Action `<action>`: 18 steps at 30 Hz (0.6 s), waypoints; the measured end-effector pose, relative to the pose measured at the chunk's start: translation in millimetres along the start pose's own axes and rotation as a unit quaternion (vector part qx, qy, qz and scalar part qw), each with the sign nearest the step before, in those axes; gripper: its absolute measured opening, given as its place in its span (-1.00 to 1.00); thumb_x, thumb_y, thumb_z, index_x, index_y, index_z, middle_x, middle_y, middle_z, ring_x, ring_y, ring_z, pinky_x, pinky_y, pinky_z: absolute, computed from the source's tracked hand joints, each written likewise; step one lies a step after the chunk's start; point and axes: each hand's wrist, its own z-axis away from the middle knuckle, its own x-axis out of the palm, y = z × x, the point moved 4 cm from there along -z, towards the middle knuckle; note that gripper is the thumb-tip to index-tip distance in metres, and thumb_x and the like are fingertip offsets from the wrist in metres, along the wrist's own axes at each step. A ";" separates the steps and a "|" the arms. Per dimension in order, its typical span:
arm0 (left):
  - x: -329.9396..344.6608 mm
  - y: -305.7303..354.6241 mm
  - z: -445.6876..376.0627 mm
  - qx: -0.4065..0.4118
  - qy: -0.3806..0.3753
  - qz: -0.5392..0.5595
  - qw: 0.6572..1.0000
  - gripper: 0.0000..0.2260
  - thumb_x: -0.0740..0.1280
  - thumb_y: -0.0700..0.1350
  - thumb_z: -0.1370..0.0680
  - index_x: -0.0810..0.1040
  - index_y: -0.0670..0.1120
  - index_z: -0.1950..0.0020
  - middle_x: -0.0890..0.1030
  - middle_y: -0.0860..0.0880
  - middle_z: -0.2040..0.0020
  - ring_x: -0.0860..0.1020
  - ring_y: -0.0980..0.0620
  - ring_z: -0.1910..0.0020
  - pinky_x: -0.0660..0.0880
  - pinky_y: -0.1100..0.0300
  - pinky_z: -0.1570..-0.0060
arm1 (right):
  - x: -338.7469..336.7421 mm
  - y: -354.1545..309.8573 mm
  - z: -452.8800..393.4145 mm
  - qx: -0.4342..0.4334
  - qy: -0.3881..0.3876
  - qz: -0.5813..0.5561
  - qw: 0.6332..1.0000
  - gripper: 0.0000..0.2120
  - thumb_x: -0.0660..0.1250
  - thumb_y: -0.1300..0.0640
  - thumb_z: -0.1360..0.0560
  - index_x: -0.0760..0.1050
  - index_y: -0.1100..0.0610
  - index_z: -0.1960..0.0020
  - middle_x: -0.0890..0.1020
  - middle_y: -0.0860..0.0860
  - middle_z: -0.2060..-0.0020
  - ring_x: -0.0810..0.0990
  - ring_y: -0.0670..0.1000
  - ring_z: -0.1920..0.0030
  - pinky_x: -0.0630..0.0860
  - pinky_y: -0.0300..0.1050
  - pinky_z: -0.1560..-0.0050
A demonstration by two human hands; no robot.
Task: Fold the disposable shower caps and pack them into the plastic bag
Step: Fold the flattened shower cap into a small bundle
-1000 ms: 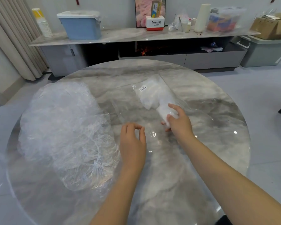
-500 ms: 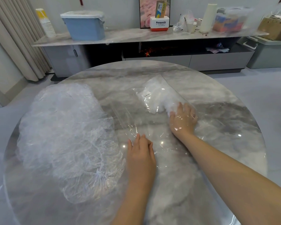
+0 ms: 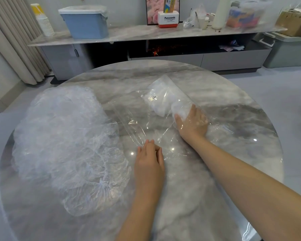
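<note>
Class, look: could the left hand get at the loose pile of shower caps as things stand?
Probably yes: the left hand holds the plastic bag's edge, and the pile of shower caps lies just beside it, nothing between.

We see two bare forearms, no sleeves on either as far as the frame goes. Left hand (image 3: 149,160) & right hand (image 3: 192,122) w/o gloves. No rings, watch or wristbands visible.
</note>
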 end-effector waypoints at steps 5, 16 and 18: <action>-2.1 0.8 -0.9 -0.006 -0.012 -0.001 1.000 -0.77 0.37 -0.31 -0.45 0.40 -0.07 0.05 0.65 -0.10 0.08 0.61 -0.23 -0.01 0.57 -0.18 0.09 | -20.3 11.7 27.9 -0.011 -0.057 -0.034 0.998 -0.17 0.10 -0.29 -0.53 -0.10 0.22 -0.54 0.06 0.20 -0.52 0.11 0.19 -0.49 0.06 0.05 -0.45; -24.5 9.3 12.3 -0.077 -0.097 0.000 0.992 -0.70 0.41 -0.21 -0.47 0.49 -0.21 -0.18 0.53 -0.13 -0.13 0.54 -0.13 -0.05 0.41 0.14 -0.01 | -65.5 31.1 130.0 -0.097 -0.103 -0.030 0.989 -0.39 0.15 0.03 -0.58 0.03 0.17 -0.54 0.09 0.12 -0.53 0.07 0.09 -0.51 -0.01 -0.07 -0.47; -31.2 14.3 18.4 -0.062 -0.099 -0.011 0.993 -0.71 0.44 -0.24 -0.43 0.52 -0.22 -0.13 0.55 -0.13 -0.09 0.57 -0.15 -0.02 0.46 0.07 -0.01 | -69.1 30.6 145.2 -0.115 -0.089 -0.038 0.989 -0.41 0.15 0.05 -0.58 0.05 0.13 -0.54 0.10 0.10 -0.53 0.08 0.06 -0.51 -0.04 -0.11 -0.46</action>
